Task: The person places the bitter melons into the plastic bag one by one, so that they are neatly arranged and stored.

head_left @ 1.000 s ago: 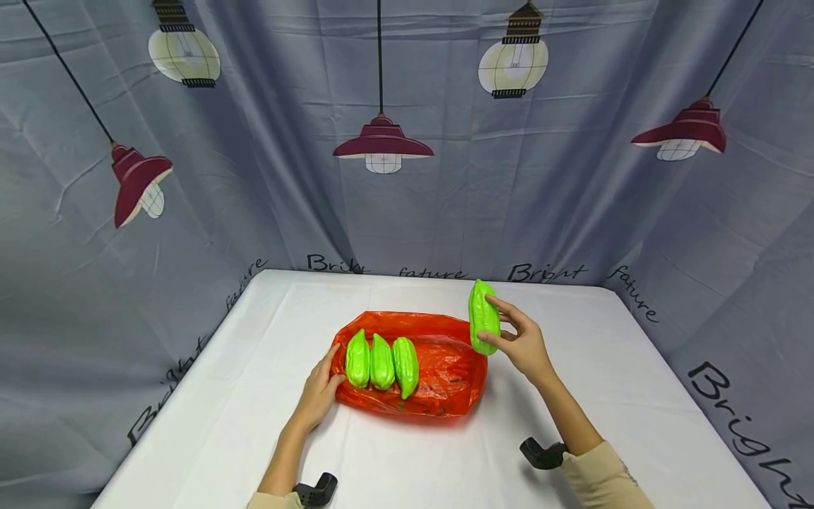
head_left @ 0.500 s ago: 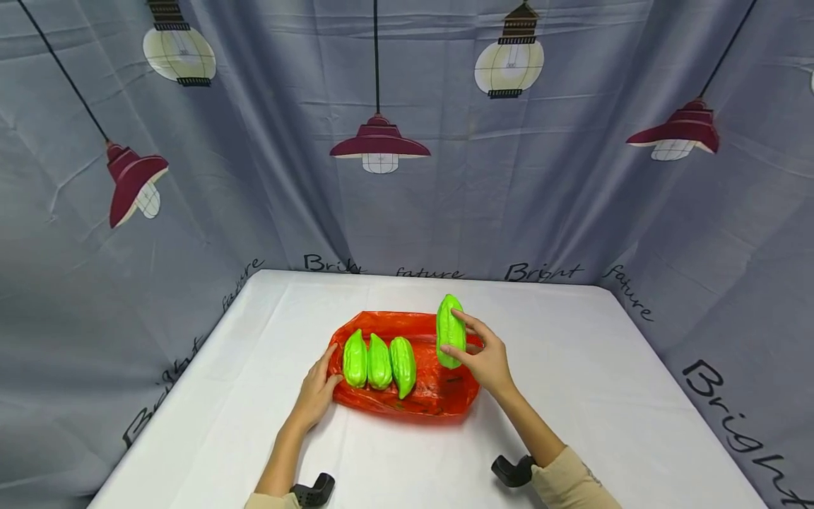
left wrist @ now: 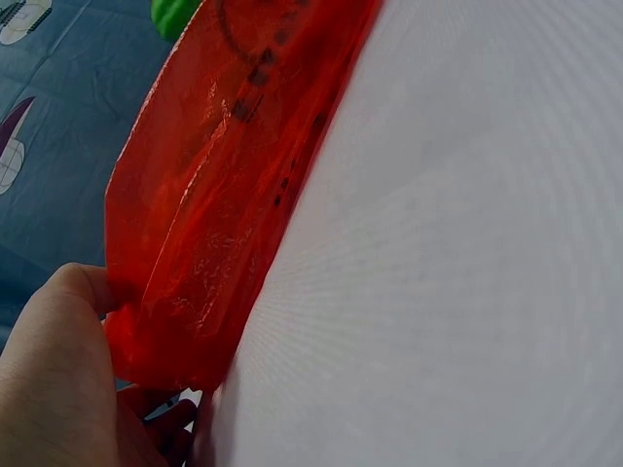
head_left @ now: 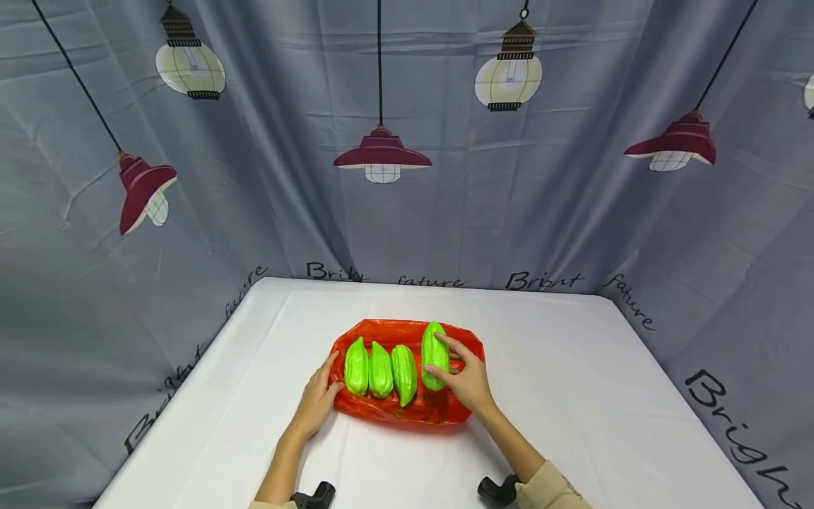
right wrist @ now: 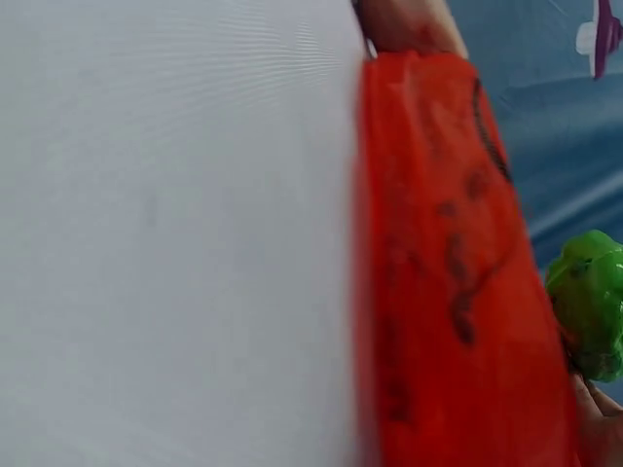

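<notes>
A red plastic bag (head_left: 407, 418), opened wide with its sides standing up, lies on the white table. Inside it, three bright green, ridged bitter melons (head_left: 380, 370) sit side by side toward the left. My left hand (head_left: 315, 397) holds the bag's left edge; in the left wrist view its thumb (left wrist: 83, 287) lies over the rim, other fingers partly hidden underneath. My right hand (head_left: 469, 382) grips another bitter melon (head_left: 434, 357) upright between thumb and fingers, over the bag's right half. That melon's lobed end (right wrist: 589, 302) shows past the bag wall in the right wrist view.
The white-covered table (head_left: 572, 396) extends around the bag on all sides. Behind it hangs a grey-blue curtain (head_left: 407, 226) printed with lamps and lettering. Black wrist mounts (head_left: 498, 490) sit on both forearms.
My right hand has carried its bitter melon left and down, from beyond the bag's right edge to inside its outline. The left hand keeps its hold on the bag's edge.
</notes>
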Tool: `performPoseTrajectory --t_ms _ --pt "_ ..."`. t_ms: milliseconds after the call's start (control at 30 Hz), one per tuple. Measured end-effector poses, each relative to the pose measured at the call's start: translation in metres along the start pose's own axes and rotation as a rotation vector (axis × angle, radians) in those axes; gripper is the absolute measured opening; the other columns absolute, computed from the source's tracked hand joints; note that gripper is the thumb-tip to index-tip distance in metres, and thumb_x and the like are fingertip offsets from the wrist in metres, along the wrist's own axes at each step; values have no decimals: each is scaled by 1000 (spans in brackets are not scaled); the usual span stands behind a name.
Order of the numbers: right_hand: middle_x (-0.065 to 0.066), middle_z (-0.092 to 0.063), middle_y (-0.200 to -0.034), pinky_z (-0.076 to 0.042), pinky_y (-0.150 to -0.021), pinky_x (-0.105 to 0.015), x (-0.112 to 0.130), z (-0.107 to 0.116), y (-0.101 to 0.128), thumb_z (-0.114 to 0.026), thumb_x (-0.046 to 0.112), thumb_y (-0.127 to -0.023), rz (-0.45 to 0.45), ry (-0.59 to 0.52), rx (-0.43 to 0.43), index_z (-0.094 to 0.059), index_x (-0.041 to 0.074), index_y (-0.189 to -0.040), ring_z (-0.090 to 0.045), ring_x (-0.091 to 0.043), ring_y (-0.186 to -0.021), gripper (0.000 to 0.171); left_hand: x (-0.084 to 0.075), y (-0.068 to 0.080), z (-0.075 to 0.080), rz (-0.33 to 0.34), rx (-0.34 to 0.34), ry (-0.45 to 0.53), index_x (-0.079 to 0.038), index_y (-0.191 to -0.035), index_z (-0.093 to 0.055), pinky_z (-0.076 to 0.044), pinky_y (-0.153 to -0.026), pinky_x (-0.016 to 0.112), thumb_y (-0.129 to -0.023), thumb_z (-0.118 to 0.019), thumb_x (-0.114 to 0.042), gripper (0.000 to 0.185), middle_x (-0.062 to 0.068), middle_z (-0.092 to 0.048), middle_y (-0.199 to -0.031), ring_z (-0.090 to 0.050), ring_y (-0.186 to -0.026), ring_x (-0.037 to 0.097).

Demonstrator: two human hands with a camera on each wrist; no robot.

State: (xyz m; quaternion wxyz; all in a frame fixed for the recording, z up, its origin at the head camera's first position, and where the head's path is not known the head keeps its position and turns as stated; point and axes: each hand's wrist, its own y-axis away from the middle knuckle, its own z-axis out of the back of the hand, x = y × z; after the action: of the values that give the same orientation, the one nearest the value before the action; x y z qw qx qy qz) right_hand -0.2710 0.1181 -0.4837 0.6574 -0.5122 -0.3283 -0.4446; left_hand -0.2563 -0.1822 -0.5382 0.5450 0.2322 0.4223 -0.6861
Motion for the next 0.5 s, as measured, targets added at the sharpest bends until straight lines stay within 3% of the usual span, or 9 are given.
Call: performPoseTrajectory --t_ms 267,500 --pt "-5 -58 -122 -52 -54 -25 -9 -10 6 -81 29 -67 37 127 -17 -59 23 -125 -60 -25 -95 62 1 1 0 -22 -10 -13 -9 -143 -32 -25 -101 56 -86 -52 -8 61 22 -38 -139 -34 -127 40" --pt "-6 -54 -128 -51 -57 -23 -13 -13 3 -79 30 -68 -60 230 43 -58 23 -126 -63 -25 -91 62 0 0 0 -20 -2 -8 -10 -144 -31 -24 -102 54 -86 -52 -9 62 21 -38 -140 -33 -128 39"
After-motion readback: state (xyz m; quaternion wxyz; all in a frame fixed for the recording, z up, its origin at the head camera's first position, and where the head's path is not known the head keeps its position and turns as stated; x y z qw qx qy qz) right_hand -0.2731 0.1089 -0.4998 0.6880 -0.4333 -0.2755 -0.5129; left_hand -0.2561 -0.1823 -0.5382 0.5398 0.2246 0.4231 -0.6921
